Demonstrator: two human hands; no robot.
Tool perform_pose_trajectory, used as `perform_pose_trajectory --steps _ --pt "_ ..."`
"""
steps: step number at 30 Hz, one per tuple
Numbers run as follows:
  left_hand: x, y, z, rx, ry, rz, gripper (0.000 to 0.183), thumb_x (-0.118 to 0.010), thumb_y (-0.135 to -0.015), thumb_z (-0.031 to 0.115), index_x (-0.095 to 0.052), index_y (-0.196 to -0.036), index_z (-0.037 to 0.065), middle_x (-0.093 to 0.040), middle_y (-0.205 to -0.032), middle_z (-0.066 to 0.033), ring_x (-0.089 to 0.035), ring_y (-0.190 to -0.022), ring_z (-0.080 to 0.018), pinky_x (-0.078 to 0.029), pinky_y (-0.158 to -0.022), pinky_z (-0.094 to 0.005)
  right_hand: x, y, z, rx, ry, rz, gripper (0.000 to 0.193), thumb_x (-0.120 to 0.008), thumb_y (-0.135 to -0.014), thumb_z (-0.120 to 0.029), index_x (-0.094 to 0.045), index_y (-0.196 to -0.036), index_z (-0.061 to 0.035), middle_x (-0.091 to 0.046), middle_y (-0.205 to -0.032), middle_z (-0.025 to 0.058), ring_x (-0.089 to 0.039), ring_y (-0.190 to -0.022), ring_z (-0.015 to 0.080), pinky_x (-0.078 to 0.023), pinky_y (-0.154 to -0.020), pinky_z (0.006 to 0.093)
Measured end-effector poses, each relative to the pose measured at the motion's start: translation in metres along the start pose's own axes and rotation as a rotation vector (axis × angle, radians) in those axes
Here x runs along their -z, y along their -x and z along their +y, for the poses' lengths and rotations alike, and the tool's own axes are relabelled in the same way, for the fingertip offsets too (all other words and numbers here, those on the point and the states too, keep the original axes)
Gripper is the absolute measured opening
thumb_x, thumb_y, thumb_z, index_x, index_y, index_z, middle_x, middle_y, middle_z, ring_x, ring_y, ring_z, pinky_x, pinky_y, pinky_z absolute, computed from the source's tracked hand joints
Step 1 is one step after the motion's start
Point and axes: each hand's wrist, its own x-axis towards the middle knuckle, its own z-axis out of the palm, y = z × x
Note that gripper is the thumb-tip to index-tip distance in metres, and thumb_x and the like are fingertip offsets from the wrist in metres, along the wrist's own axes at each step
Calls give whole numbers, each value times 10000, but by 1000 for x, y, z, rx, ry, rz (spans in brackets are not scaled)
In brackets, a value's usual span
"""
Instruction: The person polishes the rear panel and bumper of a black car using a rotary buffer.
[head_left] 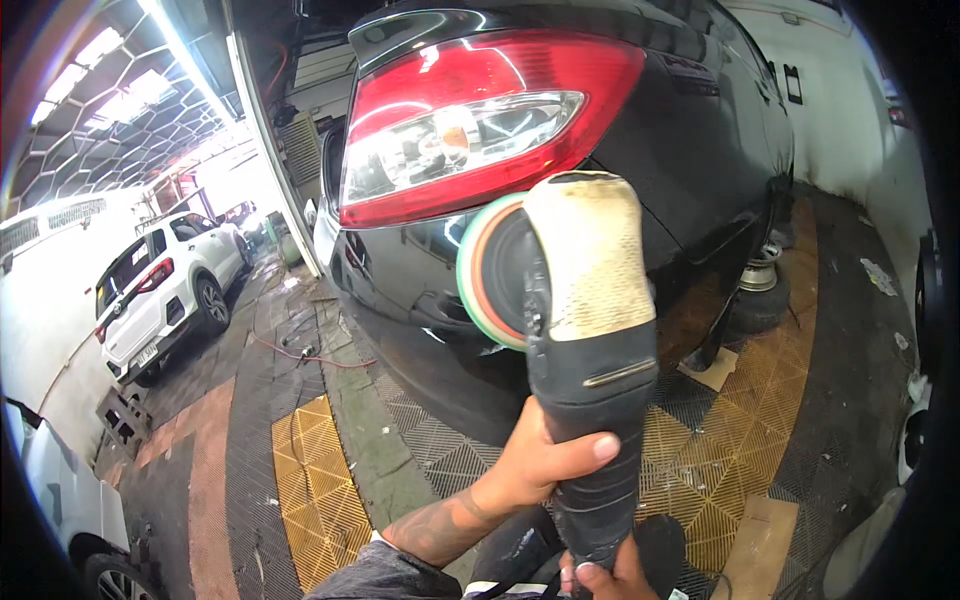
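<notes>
My left hand (535,462) is wrapped round the black body of a car polisher (590,375), its thumb lying across the top. Lower down, my right hand (610,576) grips the rear end of the polisher, partly cut off by the picture's edge. A worn cream cover wraps the tool's head. Its round pad (475,270), rimmed in green and orange, faces the rear bumper of a black car (395,265), just under the red and white tail light (480,125). Whether the pad touches the paint, I cannot tell.
A white car (172,275) stands at the far left, another light-coloured car (70,490) nearer. A red cord (335,362) crosses the floor. Yellow floor tiles (312,480) lie below. On the right are a wheel rim (758,275), a tyre (765,308) and cardboard (757,545).
</notes>
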Motion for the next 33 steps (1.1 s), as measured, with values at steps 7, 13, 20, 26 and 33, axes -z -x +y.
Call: perform_pose_trajectory --steps 7,13,20,26,33 --pt "40 42 9 -106 113 91 863 -751 -682 465 -490 -1318 -55 -652 -1097 -196 -669 -968 -281 -553 -865 -381 -34 -12 -11 32 334 -215 1064 -696 -890 -347 41 -1554 39 -277 -1538 264 -293 -1434 331 -224 -1165 426" --pt "61 55 7 -227 296 13 923 -754 -673 489 -462 -1348 -69 -640 -1135 -213 -675 -1016 -322 -556 -917 -415 -48 -16 -26 6 339 -315 1034 -679 -915 -323 50 -1557 32 -258 -1554 285 -307 -1430 333 -249 -1155 405" --pt "33 28 15 -102 -284 75 808 -742 -796 529 -541 -1273 -91 -670 -1121 -199 -690 -954 -257 -549 -839 -354 -21 6 -21 -38 97 -118 740 -670 -916 -307 -305 -1457 43 -610 -1141 157 -624 -975 210 -503 -860 327" --pt "26 8 90 -1069 -1124 426 447 -809 -785 246 -659 -1082 -53 -699 -946 -172 -689 -875 -268 -534 -780 -361 -14 9 -36 -27 -24 -32 422 -646 -937 -322 -478 -1185 -25 -602 -746 44 -577 -625 105 -471 -558 242" --pt "23 -65 152 -770 -902 4 472 -780 -826 258 -641 -1175 -27 -697 -1066 -127 -663 -970 -178 -520 -877 -317 -28 -5 -19 128 173 -55 732 -665 -921 -295 -265 -1453 9 -628 -982 116 -573 -637 116 -483 -578 255"
